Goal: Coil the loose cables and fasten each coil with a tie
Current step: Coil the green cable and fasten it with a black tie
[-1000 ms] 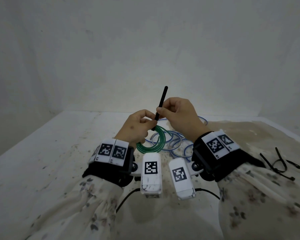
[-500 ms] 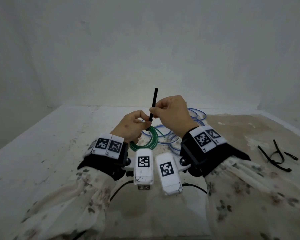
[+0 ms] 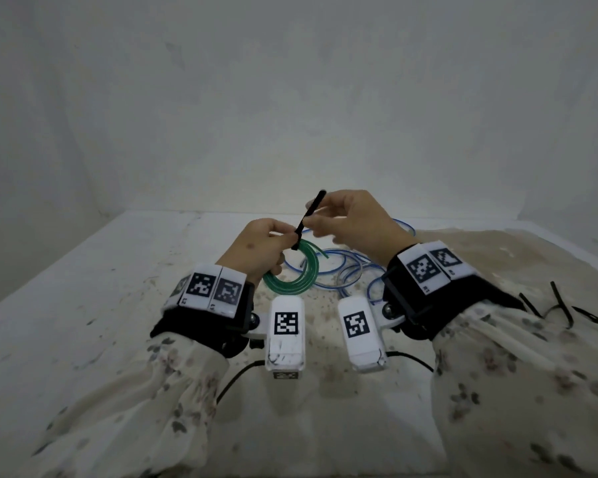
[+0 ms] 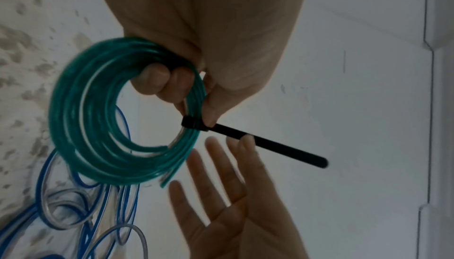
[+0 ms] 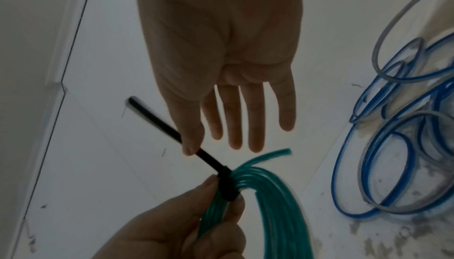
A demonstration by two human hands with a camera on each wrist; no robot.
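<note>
My left hand holds a green cable coil above the table, fingers through the ring. A black tie is wrapped round the coil at my left thumb. Its free tail sticks out stiffly, up and to the right in the head view. My right hand is beside the tail with straight, spread fingers. Only its thumb touches the tail. The coil's cut end pokes out just past the tie band.
A loose tangle of blue and clear cable lies on the stained white table just beyond the coil. Several spare black ties lie at the right. A wall stands close behind.
My right hand pinched the tie tail before. Now its fingers have straightened and spread, with only the thumb against the tail. The left hand still holds the coil.
</note>
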